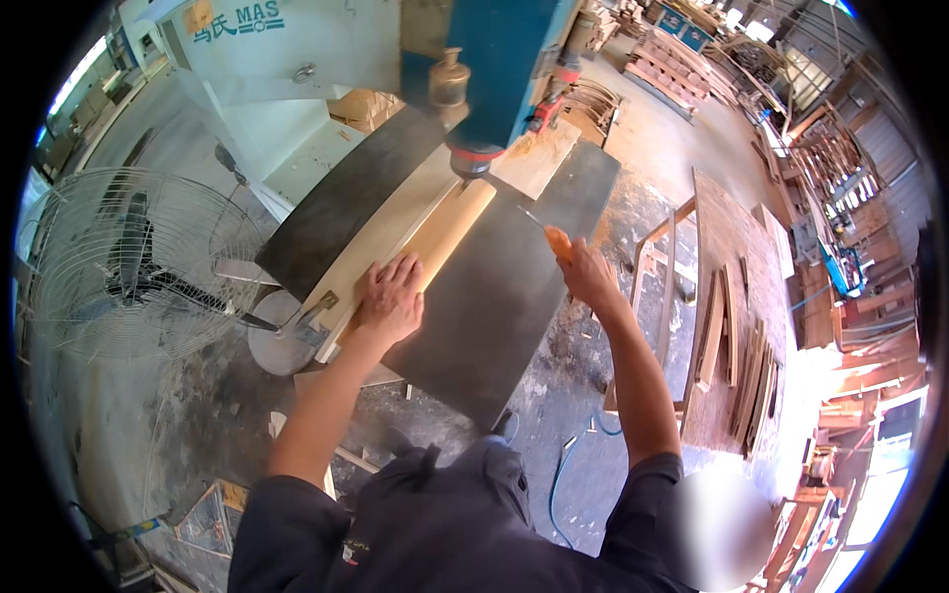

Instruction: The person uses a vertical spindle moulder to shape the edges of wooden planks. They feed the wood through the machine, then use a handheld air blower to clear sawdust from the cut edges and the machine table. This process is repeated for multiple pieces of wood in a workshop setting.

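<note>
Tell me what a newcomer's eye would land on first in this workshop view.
At centre, the left hand presses flat on a pale wooden workpiece lying on the dark machine table, its far end under the blue machine head. Just right of it, the right hand grips an orange-handled tool. A large wire-caged fan stands at the left, and a bench with stacked curved wooden pieces at the right.
</note>
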